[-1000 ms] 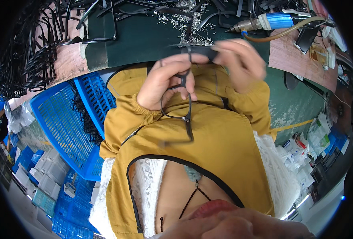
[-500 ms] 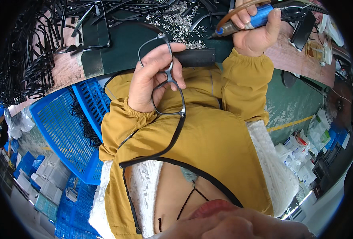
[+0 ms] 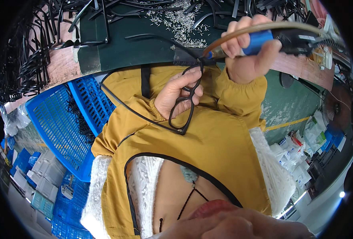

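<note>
My left hand [image 3: 170,95] is closed around a black eyeglass frame [image 3: 191,92], held upright over the lap near the bench's edge. One temple arm of it stretches up over the dark green mat [image 3: 124,51]; the other slants back along my left sleeve. In my right hand [image 3: 246,67] is a blue and black electric screwdriver [image 3: 260,42], gripped with the fingers curled over it. Its tip points left and meets the frame's upper hinge corner, though whether it sits on a screw is too small to tell. A brownish hose or cord blurs across its top.
Many small silvery metal pins or screws [image 3: 184,28] lie scattered on the mat. Black temple arms [image 3: 45,51] pile up at the bench's left and back. Blue plastic baskets [image 3: 57,127] stand below left. A fan [image 3: 336,107] and plastic bags [image 3: 300,159] are at the right.
The eyeglass frame has moved right and turned in my left hand. The screwdriver has come down from over the mat to the frame's hinge corner.
</note>
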`<state>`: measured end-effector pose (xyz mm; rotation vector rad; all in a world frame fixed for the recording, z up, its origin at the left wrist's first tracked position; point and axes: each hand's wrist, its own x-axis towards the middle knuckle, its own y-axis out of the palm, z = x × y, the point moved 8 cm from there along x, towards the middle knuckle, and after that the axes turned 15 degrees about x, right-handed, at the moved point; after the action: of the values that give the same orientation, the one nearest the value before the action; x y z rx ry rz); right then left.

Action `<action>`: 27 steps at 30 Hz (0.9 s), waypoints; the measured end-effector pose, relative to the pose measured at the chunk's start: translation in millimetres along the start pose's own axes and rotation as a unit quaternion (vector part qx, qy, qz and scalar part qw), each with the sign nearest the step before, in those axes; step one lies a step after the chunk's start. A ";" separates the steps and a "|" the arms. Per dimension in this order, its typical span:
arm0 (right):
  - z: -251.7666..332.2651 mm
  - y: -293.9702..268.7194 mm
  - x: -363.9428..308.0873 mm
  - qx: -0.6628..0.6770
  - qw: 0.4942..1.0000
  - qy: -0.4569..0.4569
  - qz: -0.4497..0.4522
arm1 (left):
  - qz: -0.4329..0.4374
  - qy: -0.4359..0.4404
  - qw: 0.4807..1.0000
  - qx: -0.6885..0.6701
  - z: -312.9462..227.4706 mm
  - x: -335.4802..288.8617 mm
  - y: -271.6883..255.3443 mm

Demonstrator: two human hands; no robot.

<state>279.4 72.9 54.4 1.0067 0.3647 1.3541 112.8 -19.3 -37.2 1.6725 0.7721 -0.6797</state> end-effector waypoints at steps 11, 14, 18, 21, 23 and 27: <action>-6.7 12.0 -11.9 -0.009 0.999 0.029 -0.033 | 0.096 0.037 0.995 0.005 -3.2 5.7 0.9; -8.0 12.4 -14.9 -0.011 0.999 0.038 -0.034 | 0.098 0.037 0.994 0.014 -3.9 6.5 -3.4; -10.4 11.5 -14.5 -0.024 0.999 0.030 -0.013 | 0.108 0.025 0.993 0.025 -7.0 5.8 0.1; -13.8 16.9 -9.8 0.019 0.998 0.040 0.051 | 0.069 0.017 0.997 0.010 -8.1 7.0 0.9; -14.1 13.5 -4.0 0.043 0.997 0.047 0.051 | 0.036 0.002 0.999 0.038 -6.2 5.7 -0.8; -11.2 -10.8 21.7 0.075 0.997 0.016 -0.006 | 0.061 0.025 0.997 0.041 -15.7 -7.5 0.2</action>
<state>283.1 98.2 46.8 1.1057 0.5018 1.3492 109.0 -5.1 -27.9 1.8015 0.6785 -0.5927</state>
